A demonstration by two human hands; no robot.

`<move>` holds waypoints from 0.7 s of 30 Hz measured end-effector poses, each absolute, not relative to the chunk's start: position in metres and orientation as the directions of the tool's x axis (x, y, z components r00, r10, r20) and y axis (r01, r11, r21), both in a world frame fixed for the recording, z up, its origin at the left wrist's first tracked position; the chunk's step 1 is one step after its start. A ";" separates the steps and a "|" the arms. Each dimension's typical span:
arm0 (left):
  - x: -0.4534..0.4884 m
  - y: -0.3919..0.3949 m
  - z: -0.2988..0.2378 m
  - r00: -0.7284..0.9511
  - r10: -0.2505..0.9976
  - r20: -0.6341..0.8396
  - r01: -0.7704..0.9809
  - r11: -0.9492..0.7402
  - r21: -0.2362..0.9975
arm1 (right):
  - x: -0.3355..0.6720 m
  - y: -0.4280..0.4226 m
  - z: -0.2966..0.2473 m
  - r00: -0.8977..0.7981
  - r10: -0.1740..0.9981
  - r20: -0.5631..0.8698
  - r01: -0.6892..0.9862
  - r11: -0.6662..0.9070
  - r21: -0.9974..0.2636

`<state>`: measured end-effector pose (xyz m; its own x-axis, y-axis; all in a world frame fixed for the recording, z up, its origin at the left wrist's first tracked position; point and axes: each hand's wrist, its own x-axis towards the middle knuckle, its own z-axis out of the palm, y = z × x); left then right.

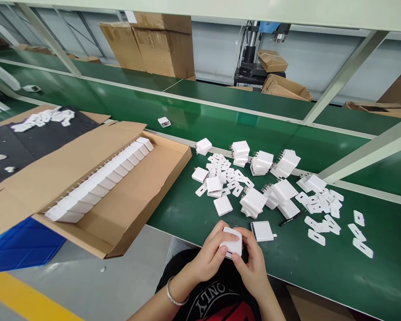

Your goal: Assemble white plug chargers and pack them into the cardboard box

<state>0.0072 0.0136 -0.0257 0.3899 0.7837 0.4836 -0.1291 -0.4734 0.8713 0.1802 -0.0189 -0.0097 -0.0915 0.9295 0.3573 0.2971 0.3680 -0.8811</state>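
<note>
Both hands grip one white charger just off the near edge of the green table. My left hand, with a bracelet at the wrist, wraps its left side, a finger lying across the top face. On the other side, the fingers and thumb of my right hand press its edge. A dark slot shows on the charger's near side. Close to my right hand lies another white charger with a metal prong sticking out. Beyond my hands are stacked white chargers and loose white slotted plates.
At left, an open cardboard box holds a row of white chargers. More slotted plates are scattered at right, near a black pen. A slanted metal post and a low green panel bound the table's back.
</note>
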 end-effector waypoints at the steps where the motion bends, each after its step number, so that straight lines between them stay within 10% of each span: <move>1: 0.008 0.013 -0.027 0.366 0.793 0.486 -0.123 -0.477 0.870 | 0.180 -0.019 -0.010 -0.097 0.928 0.360 0.308 0.372 -0.876; 21: 0.003 0.019 -0.013 0.464 0.877 0.128 -0.373 0.062 0.926 | 0.181 -0.021 -0.024 0.004 0.979 0.201 0.268 0.193 -0.944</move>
